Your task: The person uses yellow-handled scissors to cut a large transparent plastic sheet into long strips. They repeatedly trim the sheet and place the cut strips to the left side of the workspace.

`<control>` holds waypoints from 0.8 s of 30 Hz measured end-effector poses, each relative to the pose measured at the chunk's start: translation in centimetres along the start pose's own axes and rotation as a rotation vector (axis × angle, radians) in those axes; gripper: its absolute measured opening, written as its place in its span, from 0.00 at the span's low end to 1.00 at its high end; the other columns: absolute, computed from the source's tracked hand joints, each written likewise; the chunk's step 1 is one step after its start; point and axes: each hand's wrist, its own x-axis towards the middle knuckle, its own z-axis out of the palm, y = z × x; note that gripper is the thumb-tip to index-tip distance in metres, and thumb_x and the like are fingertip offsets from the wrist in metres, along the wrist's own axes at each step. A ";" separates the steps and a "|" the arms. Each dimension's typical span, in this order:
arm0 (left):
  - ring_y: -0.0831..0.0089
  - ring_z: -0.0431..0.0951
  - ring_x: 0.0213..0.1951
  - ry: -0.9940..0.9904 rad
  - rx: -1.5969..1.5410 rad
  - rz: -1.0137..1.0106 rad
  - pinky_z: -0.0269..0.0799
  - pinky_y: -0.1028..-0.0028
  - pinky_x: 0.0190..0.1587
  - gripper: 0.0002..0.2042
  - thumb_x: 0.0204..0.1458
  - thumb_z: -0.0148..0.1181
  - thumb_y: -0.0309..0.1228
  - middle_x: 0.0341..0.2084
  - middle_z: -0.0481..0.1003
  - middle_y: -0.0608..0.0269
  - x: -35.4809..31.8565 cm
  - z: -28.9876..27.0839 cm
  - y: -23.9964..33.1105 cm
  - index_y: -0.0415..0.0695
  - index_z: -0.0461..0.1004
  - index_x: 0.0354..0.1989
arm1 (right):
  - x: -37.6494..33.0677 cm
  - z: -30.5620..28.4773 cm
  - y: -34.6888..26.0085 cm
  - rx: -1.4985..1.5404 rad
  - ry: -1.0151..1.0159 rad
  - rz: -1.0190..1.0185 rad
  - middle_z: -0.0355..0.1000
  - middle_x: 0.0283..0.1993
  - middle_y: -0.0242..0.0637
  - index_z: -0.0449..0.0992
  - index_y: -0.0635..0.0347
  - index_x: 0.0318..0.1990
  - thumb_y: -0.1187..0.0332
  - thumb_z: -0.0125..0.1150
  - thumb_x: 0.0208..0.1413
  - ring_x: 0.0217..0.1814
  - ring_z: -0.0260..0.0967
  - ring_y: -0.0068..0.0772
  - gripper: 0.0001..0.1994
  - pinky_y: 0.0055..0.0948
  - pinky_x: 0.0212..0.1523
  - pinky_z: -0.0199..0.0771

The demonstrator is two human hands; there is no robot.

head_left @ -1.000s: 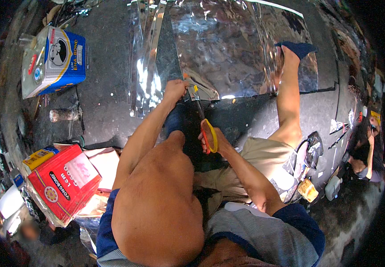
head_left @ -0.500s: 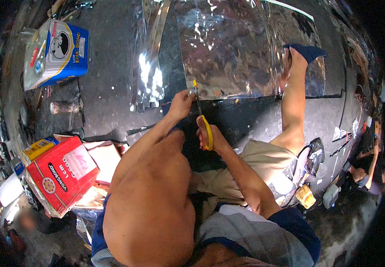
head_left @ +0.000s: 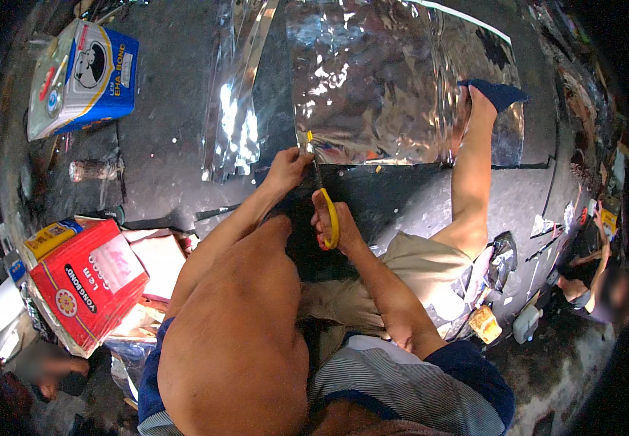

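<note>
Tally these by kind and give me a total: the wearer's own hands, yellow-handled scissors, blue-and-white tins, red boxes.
Wearer's own hands: 2 (left hand, right hand)
Yellow-handled scissors: 1
Blue-and-white tin: 1
Red box: 1
Total: 5

Grey striped shirt [head_left: 383,378] with navy short sleeves, worn with beige shorts [head_left: 423,263].
Fine lines cross the shirt's grey body; the neckline [head_left: 349,399] at the near edge is navy, like the left sleeve [head_left: 149,363] and right sleeve [head_left: 479,379]. A dark-blue sock [head_left: 502,96] shows far right. The left hand [head_left: 288,168] and right hand [head_left: 338,227] are bare.
</note>
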 end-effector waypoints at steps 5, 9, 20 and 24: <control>0.84 0.62 0.19 -0.041 -0.075 -0.069 0.55 0.79 0.19 0.12 0.58 0.53 0.36 0.16 0.65 0.73 0.2 -0.4 -0.1 0.40 0.72 0.27 | 0.2 0.2 -1.5 -0.061 -0.007 -0.098 0.55 0.10 0.31 0.64 0.64 0.17 0.23 0.41 0.42 0.08 0.60 0.27 0.42 0.28 0.09 0.62; 0.84 0.62 0.19 -0.056 -0.130 -0.039 0.55 0.80 0.19 0.13 0.58 0.52 0.37 0.17 0.66 0.72 0.7 -0.7 -0.4 0.40 0.72 0.28 | 2.2 0.1 -3.1 -0.028 0.003 -0.087 0.56 0.10 0.32 0.64 0.64 0.18 0.23 0.40 0.42 0.08 0.61 0.28 0.42 0.28 0.09 0.62; 0.82 0.65 0.21 -0.134 -0.360 -0.009 0.60 0.79 0.22 0.14 0.62 0.47 0.37 0.22 0.71 0.68 -1.3 -0.4 3.1 0.39 0.71 0.33 | 8.2 -0.9 -7.5 -0.240 0.088 -0.249 0.63 0.12 0.40 0.70 0.67 0.26 0.27 0.35 0.50 0.14 0.66 0.33 0.42 0.33 0.15 0.67; 0.83 0.63 0.20 -0.120 -0.238 -0.029 0.57 0.81 0.22 0.11 0.61 0.49 0.36 0.21 0.70 0.71 -2.0 -1.2 3.9 0.40 0.72 0.35 | 10.5 -0.9 -10.1 -0.394 0.195 -0.491 0.68 0.18 0.45 0.71 0.69 0.31 0.35 0.34 0.57 0.27 0.72 0.38 0.38 0.39 0.29 0.69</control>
